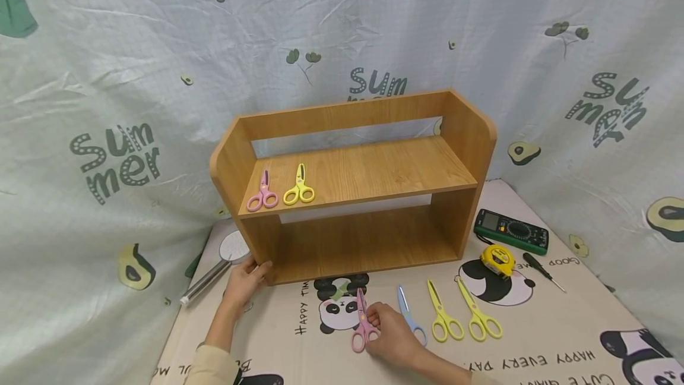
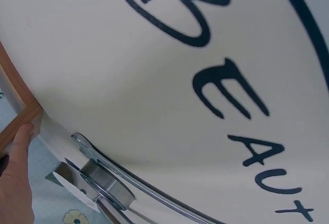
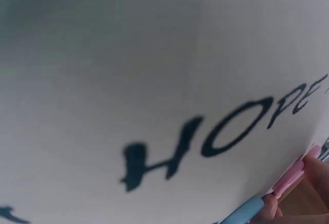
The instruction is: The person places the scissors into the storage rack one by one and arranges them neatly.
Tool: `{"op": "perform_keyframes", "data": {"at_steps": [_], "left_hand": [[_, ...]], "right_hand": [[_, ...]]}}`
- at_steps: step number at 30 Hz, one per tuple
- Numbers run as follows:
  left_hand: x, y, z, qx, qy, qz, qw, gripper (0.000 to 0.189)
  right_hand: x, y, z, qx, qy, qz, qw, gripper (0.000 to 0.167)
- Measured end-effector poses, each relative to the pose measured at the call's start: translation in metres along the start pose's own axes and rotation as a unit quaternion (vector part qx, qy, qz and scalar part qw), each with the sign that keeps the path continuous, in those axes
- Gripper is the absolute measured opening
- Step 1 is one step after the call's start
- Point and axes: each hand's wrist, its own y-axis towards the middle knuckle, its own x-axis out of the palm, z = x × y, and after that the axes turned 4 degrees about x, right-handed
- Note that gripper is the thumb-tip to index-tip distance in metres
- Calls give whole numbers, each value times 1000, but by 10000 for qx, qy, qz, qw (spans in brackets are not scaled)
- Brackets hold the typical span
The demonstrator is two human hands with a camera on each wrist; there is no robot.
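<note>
My right hand [image 1: 392, 337] pinches the handle end of pink scissors [image 1: 361, 319], which lie on the printed tablecloth. In the right wrist view, fingers [image 3: 316, 172] meet the pink plastic, and a blue handle [image 3: 244, 211] shows close by. Beside that hand lie blue scissors [image 1: 407, 311], partly covered by it. My left hand [image 1: 244, 281] touches the lower left corner of a two-tier wooden shelf [image 1: 369, 242]; one straight finger rests along the wood in the left wrist view. On the upper tier, pink scissors [image 1: 263, 192] and yellow scissors [image 1: 300, 186] lie side by side at the left.
Two yellow scissors [image 1: 443, 316] lie right of the blue pair. A green multimeter [image 1: 510, 230], a yellow tape measure [image 1: 498, 260] and a screwdriver [image 1: 541, 269] lie at the right. Left of the shelf is a long-handled metal utensil [image 1: 205, 281] with a round head. Printed curtains hang behind.
</note>
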Motion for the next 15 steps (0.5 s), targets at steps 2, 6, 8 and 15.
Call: {"op": "perform_keyframes", "data": {"at_steps": [2, 6, 8, 15], "left_hand": [[0, 1, -1, -11, -10, -21, 10000, 68], [0, 1, -2, -14, -37, -41, 10000, 68], [0, 1, -2, -23, -33, -32, 10000, 68], [0, 1, -1, -42, -4, -45, 10000, 68]], "right_hand": [[1, 0, 0, 19, -31, 35, 10000, 49], [3, -1, 0, 86, -88, 103, 9999, 45], [3, 0, 0, 108, -112, 124, 9998, 44], [3, 2, -2, 127, -112, 180, 9997, 46]]}}
